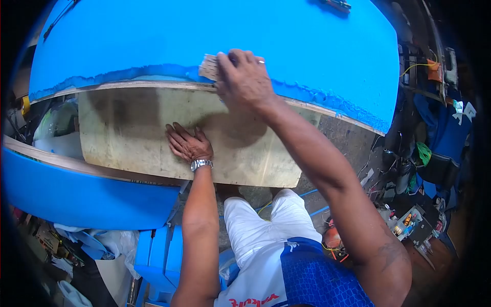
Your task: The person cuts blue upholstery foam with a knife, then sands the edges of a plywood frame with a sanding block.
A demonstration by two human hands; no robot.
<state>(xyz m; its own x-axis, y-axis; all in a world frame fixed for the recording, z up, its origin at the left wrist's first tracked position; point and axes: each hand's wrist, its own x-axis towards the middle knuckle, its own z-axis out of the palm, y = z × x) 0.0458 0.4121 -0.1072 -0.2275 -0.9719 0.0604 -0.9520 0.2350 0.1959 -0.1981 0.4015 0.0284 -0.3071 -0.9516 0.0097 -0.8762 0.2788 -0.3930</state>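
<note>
A large blue foam-like panel with a thin wooden near edge fills the upper view. A darker, wet-looking blue band runs along that edge. My right hand is closed round a small flat tan piece that looks like cardboard, pressed to the panel at the band; the fingers partly hide it. Below the edge is a pale, stained board. On it my left hand, with a metal watch at the wrist, lies flat with fingers spread, holding nothing.
Another blue panel sits at lower left, near stacked blue pieces. A dark-handled tool lies on the big panel's far side. Cluttered parts, cables and a small open box cover the floor at right.
</note>
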